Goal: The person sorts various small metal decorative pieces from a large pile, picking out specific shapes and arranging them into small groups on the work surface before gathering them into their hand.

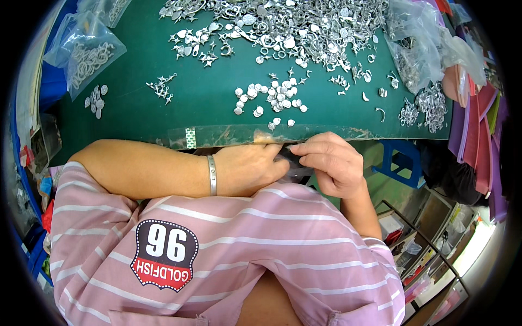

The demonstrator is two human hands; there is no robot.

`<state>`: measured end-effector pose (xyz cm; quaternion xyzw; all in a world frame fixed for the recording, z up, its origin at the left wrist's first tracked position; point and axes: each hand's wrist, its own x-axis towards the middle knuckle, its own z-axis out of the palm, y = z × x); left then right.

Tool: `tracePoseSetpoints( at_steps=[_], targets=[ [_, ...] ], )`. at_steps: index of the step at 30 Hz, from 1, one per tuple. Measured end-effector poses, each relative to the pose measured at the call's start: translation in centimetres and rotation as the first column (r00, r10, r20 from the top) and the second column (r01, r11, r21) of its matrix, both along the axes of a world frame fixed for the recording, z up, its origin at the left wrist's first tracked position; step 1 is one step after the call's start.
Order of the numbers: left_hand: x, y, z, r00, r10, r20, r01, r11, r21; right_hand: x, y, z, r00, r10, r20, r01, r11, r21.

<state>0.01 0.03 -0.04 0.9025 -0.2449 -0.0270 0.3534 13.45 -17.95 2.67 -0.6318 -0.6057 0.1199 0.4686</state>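
My left hand [251,165], with a silver bangle [212,175] on its wrist, and my right hand [331,162] meet just below the front edge of the green table [206,95]. Both pinch a small clear plastic bag [291,163] held between them; what is inside is hidden. Just beyond the hands, a small heap of round silver charms [272,98] lies on the green surface. A large spread of mixed silver metal charms [283,27] covers the far middle of the table.
A clear bag of silver rings [87,54] sits at the far left, with a few loose charms [96,100] and star pieces [162,87] nearby. Clear bags of metal parts [418,49] and coloured sheets [478,130] lie at right. A blue stool [405,163] stands below.
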Motion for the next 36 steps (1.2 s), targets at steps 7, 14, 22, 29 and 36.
tracePoseSetpoints(
  at_steps=[7, 14, 22, 29, 36],
  targets=[
    [0.1, 0.3, 0.3, 0.996, -0.043, -0.075, 0.044, 0.999, 0.023, -0.4, 3.0, -0.5, 0.95, -0.235, 0.203, 0.238, 0.971, 0.012],
    [-0.2, -0.1, -0.4, 0.999, 0.022, -0.041, -0.025, 0.997, -0.072, 0.4, 2.9, -0.1, 0.959, -0.159, 0.236, 0.16, 0.987, 0.013],
    [0.0, 0.0, -0.3, 1.0, -0.013, -0.003, 0.013, 0.998, -0.057, -0.3, 4.5, 0.2, 0.939, -0.174, 0.295, 0.187, 0.982, -0.017],
    [-0.1, -0.3, -0.5, 0.999, 0.004, -0.05, -0.006, 0.999, -0.045, 0.1, 3.7, 0.4, 0.934, -0.247, 0.26, 0.258, 0.966, -0.009],
    [0.3, 0.0, 0.0, 0.999, -0.012, -0.037, 0.007, 0.993, -0.122, -0.5, 4.6, 0.3, 0.936, -0.119, 0.332, 0.129, 0.992, -0.009]
  ],
)
